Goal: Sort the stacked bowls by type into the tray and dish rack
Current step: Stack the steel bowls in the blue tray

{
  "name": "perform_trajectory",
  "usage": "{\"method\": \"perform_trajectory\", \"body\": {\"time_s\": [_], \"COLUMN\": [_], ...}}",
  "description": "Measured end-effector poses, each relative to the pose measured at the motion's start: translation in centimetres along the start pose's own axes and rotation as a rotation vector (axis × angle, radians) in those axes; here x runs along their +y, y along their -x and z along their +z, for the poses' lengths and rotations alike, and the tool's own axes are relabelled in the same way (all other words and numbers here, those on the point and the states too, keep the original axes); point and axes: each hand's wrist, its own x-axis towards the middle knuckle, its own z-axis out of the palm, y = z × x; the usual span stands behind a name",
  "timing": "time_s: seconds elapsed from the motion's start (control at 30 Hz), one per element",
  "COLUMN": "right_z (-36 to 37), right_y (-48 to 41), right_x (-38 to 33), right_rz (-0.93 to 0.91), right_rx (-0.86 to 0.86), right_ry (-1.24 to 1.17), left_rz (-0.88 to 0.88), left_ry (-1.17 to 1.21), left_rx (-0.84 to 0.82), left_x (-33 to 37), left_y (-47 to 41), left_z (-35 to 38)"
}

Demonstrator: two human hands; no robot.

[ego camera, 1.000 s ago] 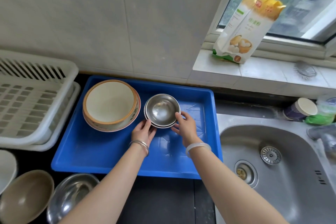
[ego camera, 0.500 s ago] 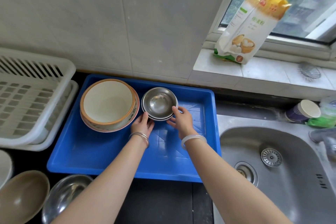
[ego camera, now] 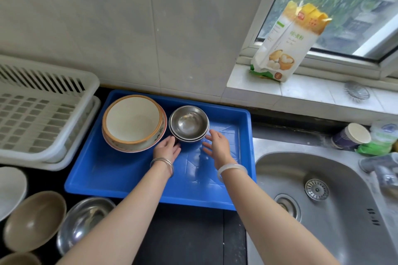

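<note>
Open grip (ego camera: 217,144) beside steel bowls (ego camera: 189,123), blue tray (ego camera: 133,180), tiled kitchen

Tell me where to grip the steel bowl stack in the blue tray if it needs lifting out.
Take the steel bowl stack low on its outer walls from the near side, one hand per flank. The nested rims flare outward, so fingers tucked under the lowest rim should probably carry all of it. The left hand is already at its near-left side; the ceramic bowls crowd the far left.
</note>
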Motion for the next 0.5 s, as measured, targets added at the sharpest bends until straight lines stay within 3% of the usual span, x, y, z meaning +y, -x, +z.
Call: {"method": "perform_trajectory", "body": {"time_s": [0.2, 0.5], "right_z": [-0.7, 2.5], "right_y": [5.3, 14.8], "right_x": [0.1, 6.8], "right_rz": [-0.166, -0.211], "right_rx": [-0.02, -0.292], "right_ry": [0.095, 0.361], "left_rz": [0.084, 0.282], "left_ry": [-0.282, -0.706], "left_rx": [-0.102, -0.06], "left_x": [1.5, 0.1], "left_y": [4.8, 14.1], "left_z": [-3.8, -15.8]}}
